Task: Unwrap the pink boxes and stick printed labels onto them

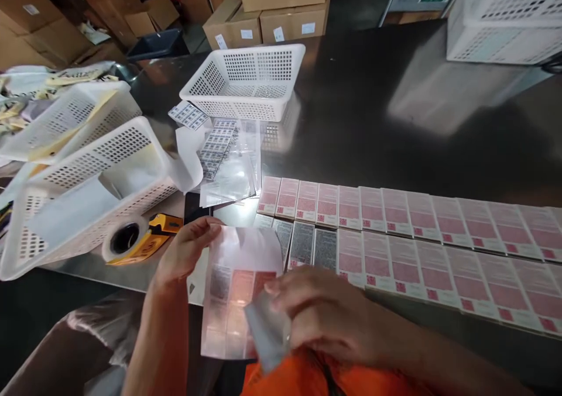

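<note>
My left hand (187,252) pinches the upper left edge of a glossy sheet of labels (241,247), held up over the table's near edge. Pinkish and grey rectangles form a grid on it. In front of its lower right part, my right hand (325,314) has its fingers closed on a small greyish label (266,329), blurred by motion. Two long rows of flat packs (377,209) lie side by side to the right, most with pink print and a small red square. Several packs behind the sheet, such as this dark one (302,244), look grey-black.
A white perforated basket (243,110) stands at the back, with clear bags (246,176) and printed label sheets (219,141) before it. Another white basket (94,235) is at left, beside a yellow tape dispenser (164,223). Stacked baskets (504,39) occupy the far right.
</note>
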### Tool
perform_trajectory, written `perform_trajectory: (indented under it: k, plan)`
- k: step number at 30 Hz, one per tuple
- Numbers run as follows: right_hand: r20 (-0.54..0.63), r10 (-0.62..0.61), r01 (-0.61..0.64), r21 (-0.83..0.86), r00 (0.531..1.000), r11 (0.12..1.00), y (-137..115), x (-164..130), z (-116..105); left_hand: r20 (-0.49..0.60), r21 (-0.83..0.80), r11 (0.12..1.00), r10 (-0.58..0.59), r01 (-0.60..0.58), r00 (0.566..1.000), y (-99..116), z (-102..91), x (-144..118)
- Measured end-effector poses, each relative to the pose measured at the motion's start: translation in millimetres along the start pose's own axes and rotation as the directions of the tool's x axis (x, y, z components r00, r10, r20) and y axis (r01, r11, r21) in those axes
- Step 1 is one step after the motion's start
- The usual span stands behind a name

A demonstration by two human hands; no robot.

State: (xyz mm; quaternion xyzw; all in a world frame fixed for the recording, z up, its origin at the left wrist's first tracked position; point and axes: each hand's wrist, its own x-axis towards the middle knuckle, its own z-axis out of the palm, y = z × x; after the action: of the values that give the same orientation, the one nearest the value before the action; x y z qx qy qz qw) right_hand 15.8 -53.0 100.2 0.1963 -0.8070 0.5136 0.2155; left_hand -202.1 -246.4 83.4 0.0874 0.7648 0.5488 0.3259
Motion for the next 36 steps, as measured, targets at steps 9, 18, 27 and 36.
perform_trajectory:
  k: [9, 18, 27, 36]
  plan:
    - [-0.251, 0.745, -0.65, 0.371, 0.617, 0.663, 79.2, 59.9, -49.7, 0.143, 0.242, 0.959, 0.114, -0.146, 0.983, 16.9, 46.1, 20.8]
    - [-0.131, 0.828, -0.722, 0.429, 0.545, 0.543, 121.3, 92.0, -41.9, 0.255, 0.312, 0.933, 0.099, -0.179, 0.962, 17.3, 65.0, 48.7]
    - [-0.3, 0.635, -0.694, -0.169, 0.712, 0.7, 159.6, 92.0, -45.6, 0.226, 0.512, 0.855, -0.036, -0.088, 0.973, 12.9, 73.1, 68.8]
    - [-0.275, 0.683, -0.736, -0.288, 0.677, 0.613, 174.4, 92.3, -40.4, 0.22, 0.483, 0.876, -0.116, -0.005, 0.969, 5.7, 71.8, 81.5]
